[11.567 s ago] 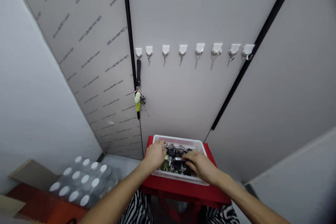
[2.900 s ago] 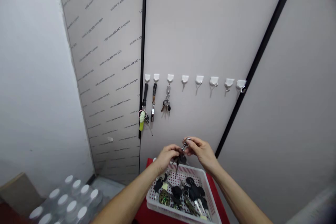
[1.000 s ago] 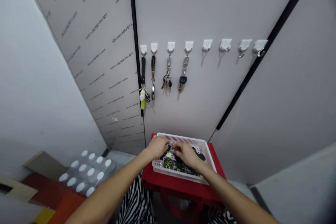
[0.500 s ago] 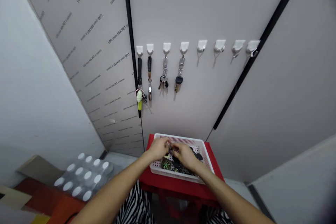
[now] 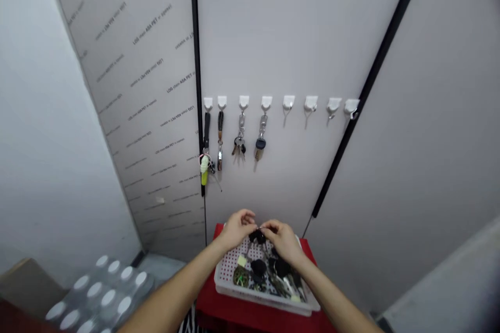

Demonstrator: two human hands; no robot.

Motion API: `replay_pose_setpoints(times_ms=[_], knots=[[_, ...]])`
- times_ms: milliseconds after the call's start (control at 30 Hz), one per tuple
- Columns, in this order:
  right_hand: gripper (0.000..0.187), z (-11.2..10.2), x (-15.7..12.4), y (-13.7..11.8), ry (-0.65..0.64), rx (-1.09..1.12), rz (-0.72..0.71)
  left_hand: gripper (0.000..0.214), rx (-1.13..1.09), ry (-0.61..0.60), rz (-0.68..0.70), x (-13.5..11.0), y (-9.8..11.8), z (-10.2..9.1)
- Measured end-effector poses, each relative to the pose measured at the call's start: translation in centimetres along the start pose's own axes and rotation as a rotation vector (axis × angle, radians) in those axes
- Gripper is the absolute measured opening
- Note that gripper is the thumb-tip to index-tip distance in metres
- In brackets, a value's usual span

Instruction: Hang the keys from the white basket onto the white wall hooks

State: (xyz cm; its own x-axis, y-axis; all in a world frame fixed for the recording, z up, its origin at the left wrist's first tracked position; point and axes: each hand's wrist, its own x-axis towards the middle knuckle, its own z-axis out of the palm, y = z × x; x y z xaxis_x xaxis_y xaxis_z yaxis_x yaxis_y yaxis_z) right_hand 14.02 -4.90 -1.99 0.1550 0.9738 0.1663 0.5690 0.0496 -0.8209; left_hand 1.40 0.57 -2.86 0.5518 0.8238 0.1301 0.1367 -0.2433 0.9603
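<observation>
Above the white basket (image 5: 234,291), a bunch of keys (image 5: 257,237) with black heads hangs between my two hands. My right hand (image 5: 284,241) pinches it at the top between thumb and fingertips. My left hand (image 5: 236,230) has its thumb and curled fingers at the other side of the same bunch; part of that grip is hidden. Below, the basket holds a round green-patterned item (image 5: 240,276), a black round item (image 5: 258,268), a small yellow piece (image 5: 241,260) and more keys and dark items, partly covered by my right hand and forearm.
The basket stands on a red stool (image 5: 211,304) against a pale panel. A row of white hooks (image 5: 289,103) runs across the panel; key sets such as the dark-headed key (image 5: 260,144) hang from those on the left. White-capped bottles (image 5: 94,290) stand at lower left.
My view has tilted up, so the hooks and basket appear lower. Both hands have risen from inside the basket to its far edge, with the black-headed keys now visible between them.
</observation>
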Motion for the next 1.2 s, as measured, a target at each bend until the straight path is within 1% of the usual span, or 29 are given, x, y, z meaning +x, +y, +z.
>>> replay_pose_setpoints(times_ms=[33,133,167,233,300,367,433,500,567,633,700,800,900,967,1067,1200], knots=[[0.017,-0.6,0.3,-0.3,0.000,0.055,0.033,0.025,-0.017,-0.012,0.017,0.1,0.2,0.2],[0.016,-2.7,1.5,-1.9,0.000,0.226,0.117,0.028,-0.132,-0.114,0.065,0.7,1.3,1.0],[0.016,-3.6,1.9,-2.6,0.015,0.262,0.125,0.027,-0.176,-0.134,0.068,1.0,2.1,1.3],[0.015,-5.6,2.9,-4.4,0.046,0.302,0.110,0.023,-0.249,-0.126,0.055,1.9,4.2,1.8],[0.016,-7.8,4.0,-6.6,0.087,0.308,0.062,0.018,-0.282,-0.084,0.046,3.1,7.1,2.0],[0.014,-10.1,5.2,-9.2,0.158,0.305,-0.003,0.015,-0.286,-0.038,0.072,4.5,10.7,1.7],[0.011,-12.3,6.4,-11.9,0.262,0.305,-0.079,0.015,-0.285,0.020,0.123,6.0,14.5,1.2],[0.007,-14.1,7.8,-14.6,0.372,0.287,-0.160,0.015,-0.266,0.044,0.187,7.4,17.9,0.6],[0.004,-15.4,9.1,-16.8,0.469,0.254,-0.221,0.015,-0.225,0.064,0.242,8.5,20.6,0.0],[0.002,-16.2,10.2,-18.3,0.547,0.219,-0.249,0.017,-0.174,0.091,0.269,9.5,22.3,-0.5],[0.005,-16.6,11.3,-19.1,0.594,0.177,-0.249,0.019,-0.145,0.112,0.252,10.1,23.2,-0.8],[0.010,-16.5,12.5,-19.2,0.622,0.072,-0.207,0.021,-0.169,0.114,0.169,10.8,23.2,-1.0],[0.011,-16.1,13.1,-18.4,0.622,-0.034,-0.148,0.023,-0.200,0.109,0.093,11.3,22.3,-0.8],[0.011,-15.7,13.2,-17.6,0.590,-0.064,-0.122,0.022,-0.204,0.103,0.058,11.5,21.5,-0.7],[0.011,-15.1,12.9,-16.5,0.546,-0.066,-0.109,0.019,-0.209,0.098,0.030,11.6,20.3,-0.6],[0.018,-14.6,12.3,-15.1,0.546,-0.030,-0.145,0.016,-0.222,0.111,0.016,11.3,18.9,-0.6]])
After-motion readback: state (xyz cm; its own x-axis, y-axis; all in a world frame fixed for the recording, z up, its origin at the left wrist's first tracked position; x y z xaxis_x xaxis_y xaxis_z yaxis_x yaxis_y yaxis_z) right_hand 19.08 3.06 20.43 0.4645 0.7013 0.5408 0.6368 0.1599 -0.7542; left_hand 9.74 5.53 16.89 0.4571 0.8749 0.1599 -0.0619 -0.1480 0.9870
